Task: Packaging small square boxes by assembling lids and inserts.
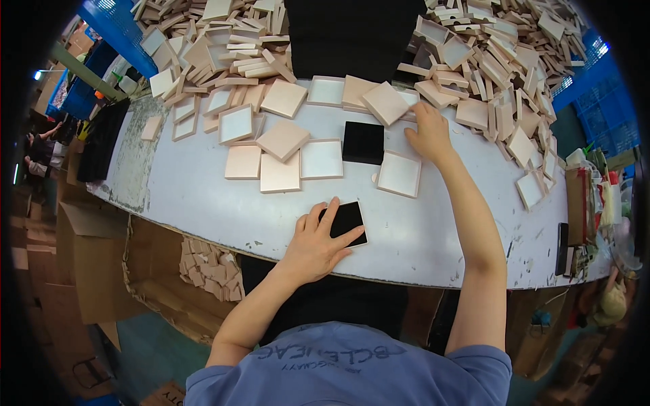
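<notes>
On the near part of the table lies a small shallow box with a black pad (pixel 351 218) in it. My left hand (pixel 313 238) rests over its left side, with fingers spread and the thumb across the pad. My right hand (pixel 430 132) reaches to the far boxes. Its fingertips are at a white-lined box tray (pixel 410 99), partly covered by a tilted pale pink box (pixel 386 103); the thumb stands apart from the fingers. Between the hands are a stack of black square pads (pixel 363 143) and an open pale box tray (pixel 399 174).
Large heaps of pale box parts (pixel 217 51) cover the far left and far right (pixel 501 74). A black panel (pixel 352 37) stands between them. Several box pieces (pixel 281 162) lie left of the black stack. Below the table's left edge is a carton (pixel 159 260) with more pieces.
</notes>
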`<state>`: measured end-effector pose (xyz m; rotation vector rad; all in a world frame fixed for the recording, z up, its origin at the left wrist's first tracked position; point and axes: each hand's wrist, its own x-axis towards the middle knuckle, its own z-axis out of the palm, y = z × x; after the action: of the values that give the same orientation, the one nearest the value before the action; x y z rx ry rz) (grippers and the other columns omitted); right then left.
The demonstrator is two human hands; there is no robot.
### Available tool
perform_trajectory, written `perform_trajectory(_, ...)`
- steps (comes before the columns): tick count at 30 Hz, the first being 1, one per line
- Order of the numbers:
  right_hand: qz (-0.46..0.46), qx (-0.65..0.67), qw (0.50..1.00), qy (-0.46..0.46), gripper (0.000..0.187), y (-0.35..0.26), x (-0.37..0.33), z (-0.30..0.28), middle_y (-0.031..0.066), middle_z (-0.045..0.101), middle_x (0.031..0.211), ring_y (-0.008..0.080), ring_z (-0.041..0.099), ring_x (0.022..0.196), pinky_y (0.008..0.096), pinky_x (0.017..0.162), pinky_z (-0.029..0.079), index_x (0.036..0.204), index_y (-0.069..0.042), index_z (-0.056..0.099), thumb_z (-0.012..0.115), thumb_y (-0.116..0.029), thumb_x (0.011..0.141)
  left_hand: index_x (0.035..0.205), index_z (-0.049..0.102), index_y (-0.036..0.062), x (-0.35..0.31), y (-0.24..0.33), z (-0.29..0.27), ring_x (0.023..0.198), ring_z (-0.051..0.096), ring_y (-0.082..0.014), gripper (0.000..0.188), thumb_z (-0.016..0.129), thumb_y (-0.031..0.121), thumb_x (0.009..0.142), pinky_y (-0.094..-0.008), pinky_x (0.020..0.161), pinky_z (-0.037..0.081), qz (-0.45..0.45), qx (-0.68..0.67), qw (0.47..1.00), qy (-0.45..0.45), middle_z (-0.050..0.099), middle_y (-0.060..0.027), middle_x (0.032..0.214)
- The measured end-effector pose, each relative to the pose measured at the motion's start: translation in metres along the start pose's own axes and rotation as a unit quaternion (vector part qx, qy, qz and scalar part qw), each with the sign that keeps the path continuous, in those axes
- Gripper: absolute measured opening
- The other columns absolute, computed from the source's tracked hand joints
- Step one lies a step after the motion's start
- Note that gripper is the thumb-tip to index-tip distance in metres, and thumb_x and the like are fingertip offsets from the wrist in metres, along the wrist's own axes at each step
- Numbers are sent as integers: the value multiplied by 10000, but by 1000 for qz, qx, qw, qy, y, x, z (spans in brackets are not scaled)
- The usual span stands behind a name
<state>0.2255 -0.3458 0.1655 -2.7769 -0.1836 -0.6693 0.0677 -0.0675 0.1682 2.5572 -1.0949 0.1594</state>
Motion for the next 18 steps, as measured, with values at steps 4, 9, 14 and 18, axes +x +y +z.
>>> perform_trajectory(4, 5, -20, 998, -62, 117, 8, -3, 3, 98, 585, 887, 309, 545, 908, 420, 780, 430, 774, -33, 579, 631, -112, 706, 1161, 560, 144, -5, -5, 3, 1181, 365, -376, 487, 702, 286, 718, -445, 929, 349, -27, -85, 996, 23, 344, -238, 1335)
perform_trajectory(9, 136, 337, 931, -22, 150, 12, -39, -42, 32, 576, 812, 179, 560, 777, 314, 695, 449, 821, -38, 551, 595, -181, 832, 1103, 569, 85, -14, -10, 7, 1203, 355, -386, 499, 736, 289, 680, -458, 958, 338, -55, -134, 987, 67, 357, -231, 1325)
perform_trajectory(14, 388, 595, 697, -96, 241, 25, -89, -79, 57, 587, 857, 132, 556, 764, 305, 708, 465, 939, -1, 535, 573, -229, 869, 1140, 558, 95, -12, -6, 3, 1211, 341, -387, 523, 725, 285, 682, -463, 944, 323, -62, -74, 994, 57, 356, -229, 1323)
perform_trajectory(18, 327, 298, 888, -127, 376, 18, -107, -74, 123, 584, 982, 174, 567, 885, 345, 801, 456, 1102, 26, 495, 587, -243, 857, 1200, 528, 104, -16, -6, 1, 1203, 355, -389, 524, 686, 234, 718, -454, 945, 318, -48, -69, 996, 40, 330, -240, 1348)
